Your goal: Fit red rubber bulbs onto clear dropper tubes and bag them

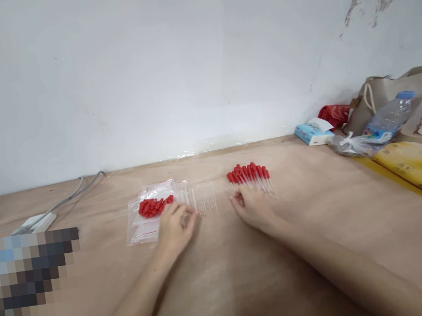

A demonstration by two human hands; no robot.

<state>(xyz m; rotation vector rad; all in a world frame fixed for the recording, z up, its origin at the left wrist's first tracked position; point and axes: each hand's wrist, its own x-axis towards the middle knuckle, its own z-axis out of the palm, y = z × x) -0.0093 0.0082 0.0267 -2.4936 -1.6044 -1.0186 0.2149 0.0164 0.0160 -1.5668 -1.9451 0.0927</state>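
Observation:
My left hand (176, 224) hovers beside a pile of red rubber bulbs (154, 207), its fingers curled and the thumb drawn to the index finger; whatever may be between them is too small to make out. The bulbs rest on clear zip bags (138, 230). Thin clear tubes (204, 196) lie side by side between my hands. My right hand (252, 204) is closed in a pinch, and a faint clear tube (225, 186) seems to stick out from its fingertips. Just beyond it lies a row of droppers with red bulbs (250, 172), partly hidden by the hand.
On the right stand a blue tissue pack (313, 133), a plastic bottle (391, 114), a grey bag (382, 89) and a yellow pack (420, 165). A white power strip (39, 222) with cables lies left, near a blurred-out patch. A white wall (182, 68) bounds the brown table (220, 282).

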